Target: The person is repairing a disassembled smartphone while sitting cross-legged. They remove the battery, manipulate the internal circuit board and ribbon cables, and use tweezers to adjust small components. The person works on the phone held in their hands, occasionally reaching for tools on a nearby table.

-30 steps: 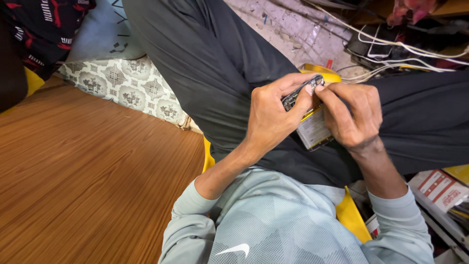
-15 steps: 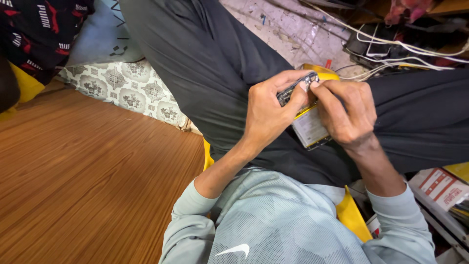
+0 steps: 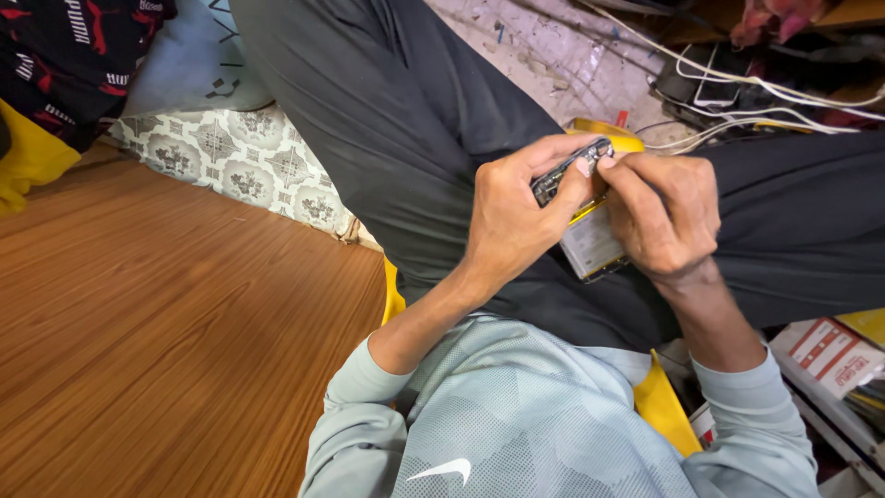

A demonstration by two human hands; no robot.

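The left hand [image 3: 512, 217] grips an opened phone [image 3: 590, 235] over the lap, its fingers curled around the device's upper edge, where a dark strip of circuitry shows. The right hand [image 3: 666, 214] is clenched just beside it, fingertips pinched against that same top edge (whether a tool sits between them cannot be told). The phone's pale back panel faces up between both hands. Beyond the hands, white cables [image 3: 737, 111] trail across the floor. Left of the hands lies a wooden counter [image 3: 166, 332] and a patterned cushion [image 3: 240, 161].
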